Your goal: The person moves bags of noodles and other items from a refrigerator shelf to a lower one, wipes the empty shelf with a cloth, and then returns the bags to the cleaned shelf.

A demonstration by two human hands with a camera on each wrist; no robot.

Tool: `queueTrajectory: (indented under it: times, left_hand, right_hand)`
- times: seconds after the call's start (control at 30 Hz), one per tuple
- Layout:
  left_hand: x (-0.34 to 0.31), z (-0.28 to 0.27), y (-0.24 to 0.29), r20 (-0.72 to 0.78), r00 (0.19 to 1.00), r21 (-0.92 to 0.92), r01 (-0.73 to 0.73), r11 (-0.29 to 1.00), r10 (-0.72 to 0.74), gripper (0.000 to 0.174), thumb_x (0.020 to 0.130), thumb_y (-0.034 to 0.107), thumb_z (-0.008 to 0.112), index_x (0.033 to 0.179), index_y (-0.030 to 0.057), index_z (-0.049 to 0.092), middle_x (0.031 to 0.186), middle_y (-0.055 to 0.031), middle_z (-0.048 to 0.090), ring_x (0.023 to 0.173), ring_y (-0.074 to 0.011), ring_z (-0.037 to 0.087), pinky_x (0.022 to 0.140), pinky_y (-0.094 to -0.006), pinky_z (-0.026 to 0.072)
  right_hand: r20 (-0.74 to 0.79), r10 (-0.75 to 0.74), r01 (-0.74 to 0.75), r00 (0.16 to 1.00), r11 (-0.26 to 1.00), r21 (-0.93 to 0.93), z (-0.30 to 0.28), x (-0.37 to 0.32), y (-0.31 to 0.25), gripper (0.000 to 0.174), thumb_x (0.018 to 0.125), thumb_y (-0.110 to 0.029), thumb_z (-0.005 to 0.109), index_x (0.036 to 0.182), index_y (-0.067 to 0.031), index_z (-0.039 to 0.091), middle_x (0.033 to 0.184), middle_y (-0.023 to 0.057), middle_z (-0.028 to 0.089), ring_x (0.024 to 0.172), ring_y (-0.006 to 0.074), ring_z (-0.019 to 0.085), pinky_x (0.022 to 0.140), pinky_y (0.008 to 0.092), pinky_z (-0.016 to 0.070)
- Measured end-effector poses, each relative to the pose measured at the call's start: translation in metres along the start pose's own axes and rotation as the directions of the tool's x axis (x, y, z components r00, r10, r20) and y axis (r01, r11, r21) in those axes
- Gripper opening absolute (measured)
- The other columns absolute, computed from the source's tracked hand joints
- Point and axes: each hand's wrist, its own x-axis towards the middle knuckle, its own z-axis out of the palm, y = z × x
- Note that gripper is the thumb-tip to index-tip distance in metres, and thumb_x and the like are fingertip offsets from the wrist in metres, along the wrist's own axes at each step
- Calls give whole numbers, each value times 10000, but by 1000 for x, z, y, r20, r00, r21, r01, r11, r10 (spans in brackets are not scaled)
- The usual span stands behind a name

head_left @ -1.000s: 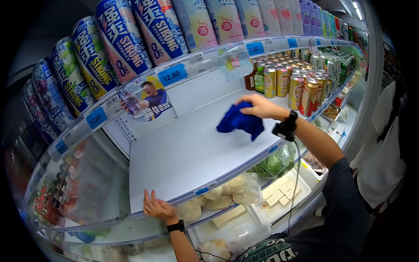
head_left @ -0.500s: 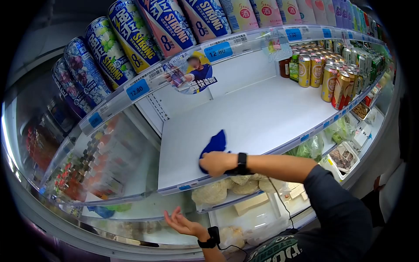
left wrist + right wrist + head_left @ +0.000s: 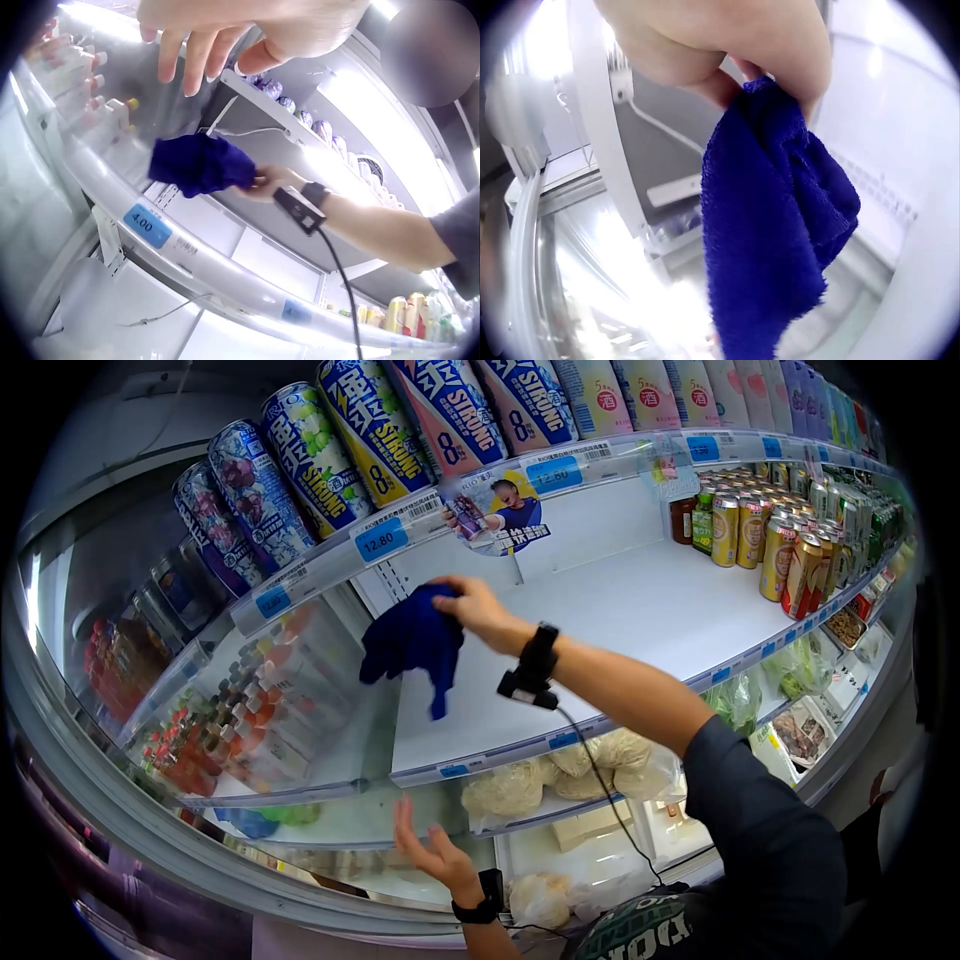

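A dark blue cloth (image 3: 412, 645) hangs from my right hand (image 3: 478, 612), pinched between thumb and fingers. In the head view it overlaps the left end of the white shelf (image 3: 580, 650). The right wrist view shows the fuzzy cloth (image 3: 761, 225) dangling in folds below the right hand (image 3: 735, 37). My left hand (image 3: 436, 860) holds nothing; its fingers spread loosely in front of the lower shelf, below the white shelf's front edge. In the left wrist view the left hand (image 3: 240, 34) is at the top, with the blue cloth (image 3: 201, 165) beyond it.
Tall drink cans (image 3: 385, 435) line the shelf above, over blue price tags (image 3: 382, 540). Gold and red cans (image 3: 778, 560) stand at the white shelf's right end. Bottles (image 3: 250, 725) sit to the left behind a clear panel. Bagged food (image 3: 505, 790) lies below.
The right hand swept the cloth leftward and toward the front edge, then lifted it at the left end. My left hand let go of the shelf's front corner. The view turned left.
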Motion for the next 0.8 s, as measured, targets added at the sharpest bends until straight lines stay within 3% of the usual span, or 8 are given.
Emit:
queueTrajectory:
  times: [0.13, 0.2, 0.3, 0.37, 0.47, 0.53, 0.63, 0.8]
  left_hand:
    - [11, 47, -24, 255, 964, 30, -91, 995, 80, 362, 829, 55, 458, 1182, -12, 506, 1291, -172, 471, 1254, -342, 372, 1008, -427, 266]
    - [16, 74, -37, 281, 956, -12, -87, 996, 87, 346, 843, 79, 469, 1176, 5, 523, 1299, -177, 467, 1274, -344, 348, 1006, -438, 253]
    - [18, 117, -41, 221, 967, 192, -167, 967, 124, 278, 857, 120, 476, 1095, 41, 595, 1224, -128, 549, 1211, -294, 432, 962, -426, 237]
    - [11, 134, -44, 186, 969, 287, -213, 934, 163, 266, 839, 114, 481, 1061, 50, 612, 1191, -107, 572, 1162, -273, 463, 942, -417, 242]
    - [6, 139, -48, 136, 959, 383, -284, 879, 250, 271, 769, 82, 471, 974, 50, 645, 1094, -60, 625, 1007, -237, 524, 888, -387, 267]
    - [6, 139, -50, 143, 961, 376, -274, 885, 236, 310, 733, 68, 439, 970, 36, 638, 1076, -62, 629, 977, -244, 529, 887, -380, 270]
    - [4, 135, -53, 151, 949, 364, -314, 877, 277, 296, 721, 63, 417, 920, 20, 633, 1068, -83, 624, 954, -257, 523, 875, -384, 284]
    - [4, 134, -55, 139, 940, 346, -340, 874, 311, 253, 736, 83, 405, 834, 1, 624, 1036, -119, 619, 902, -289, 509, 844, -402, 302]
  right_hand:
    - [125, -83, 124, 989, 920, -372, -116, -21, -62, 275, 805, -86, 589, 1055, 26, 575, 928, 126, 635, 862, 175, 598, 772, 285, 474]
    - [246, -114, 269, 962, 512, -816, -176, -46, -75, 299, 769, -96, 591, 1057, -15, 582, 1001, 185, 621, 930, 321, 599, 819, 355, 466]
    - [342, 488, 258, 803, 233, -938, -257, -105, -67, 432, 790, -235, 619, 1172, -55, 529, 1060, 180, 608, 974, 331, 581, 846, 378, 454]
    - [64, 739, 97, 670, -2, -995, -254, -146, -93, 488, 797, -243, 635, 1233, -72, 497, 1112, 175, 587, 1032, 319, 556, 888, 388, 433]
    - [318, 421, 245, 850, 218, -945, -281, -158, -82, 566, 761, -165, 655, 1280, -80, 447, 1245, 196, 496, 1099, 334, 508, 923, 407, 417]
    - [226, 415, 205, 882, 95, -974, -272, -150, -86, 654, 737, -182, 675, 1327, -136, 398, 1368, 199, 359, 1127, 360, 476, 936, 412, 411]
    - [275, 540, 284, 795, 69, -956, -269, -127, -56, 763, 756, -247, 670, 1399, -307, 265, 1473, 182, 137, 1269, 425, 306, 1006, 460, 342]
    - [226, 840, 157, 493, 170, -973, -319, -47, 18, 661, 815, -422, 558, 1401, -303, 277, 1473, 130, 196, 1326, 337, 252, 1068, 438, 245]
